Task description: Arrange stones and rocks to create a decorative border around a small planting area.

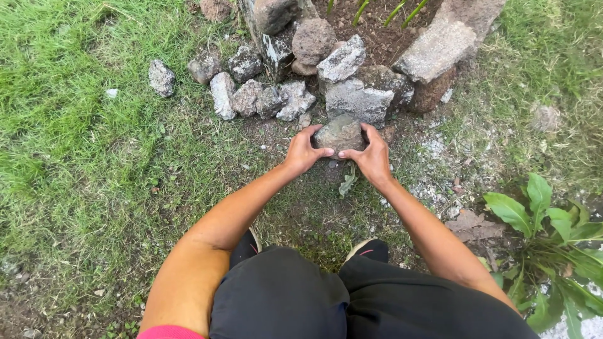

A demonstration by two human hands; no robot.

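- Left hand [303, 150] and right hand [372, 154] clamped together on one grey stone [340, 133], fingers wrapped over its sides, thumbs nearly meeting along the near edge.
- Stone low against bare soil, just at 6 o'clock of the rock pile [326, 69], touching or nearly touching the big pale block [357, 100] behind; exact contact hard to tell.
- Dull grey-brown, rough and angular, flattish on top, dusted with earth; looks heavy for its bulk, likely gritty and awkward to grip.
- Possible trouble: fingertips pinched between stone and neighbouring block if pressed closer; a slip from crumbly, dirty faces; loosely stacked rocks at 12 o'clock shifting if nudged.
- Black shoes [370, 248] close at 6 o'clock, so toes in the drop path should the grip fail.
- Smaller pale stones [251, 97] strung out toward 10 o'clock, one lone stone [161, 77] further off on grass [75, 157].
- Broad-leaved green plant [553, 238] at 4 o'clock, well apart.
- Long slab [436, 49] at 1 o'clock, leaning over the pile.
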